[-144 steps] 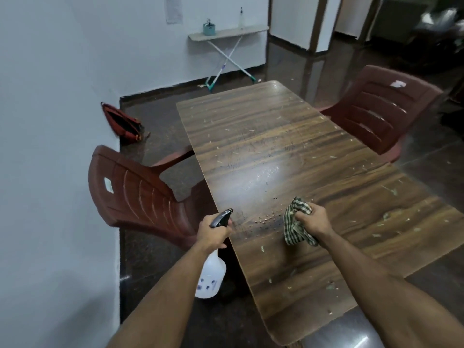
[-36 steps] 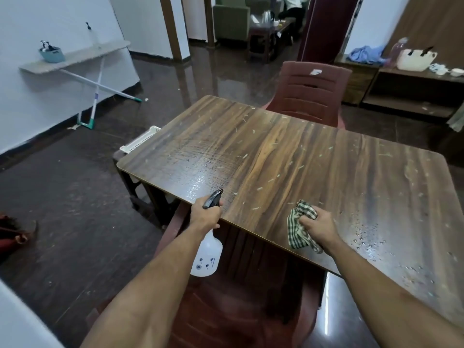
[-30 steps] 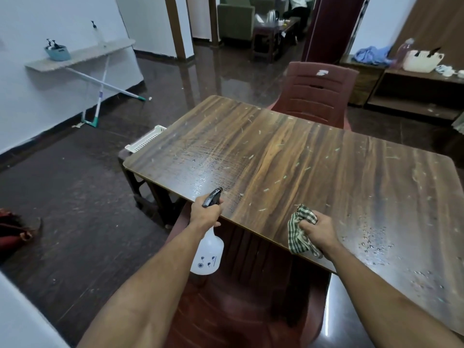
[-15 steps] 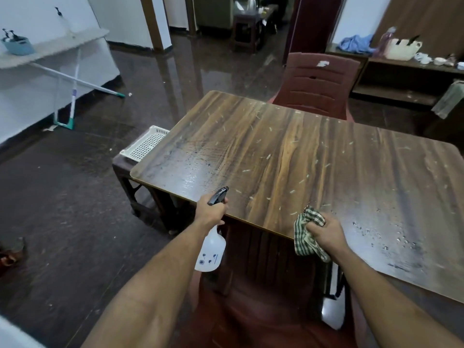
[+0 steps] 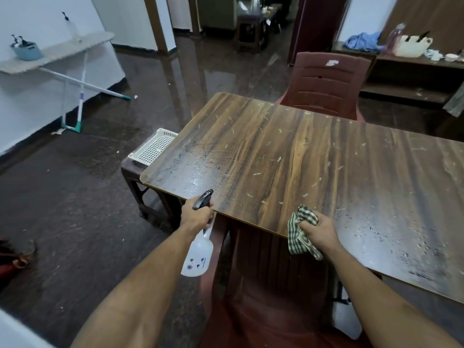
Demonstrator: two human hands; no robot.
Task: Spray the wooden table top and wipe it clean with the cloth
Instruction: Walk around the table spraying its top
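Checked cloth gripped in right hand, at table edge

One head-worn wide-angle view looks forward and down from the near long edge of the tabletop, close above both forearms. It faces across the tabletop toward a chair at the far side, with floor left of the tabletop.

A white spray bottle hangs off the near edge of the debris-flecked wooden table top, a bunched checked cloth alongside.
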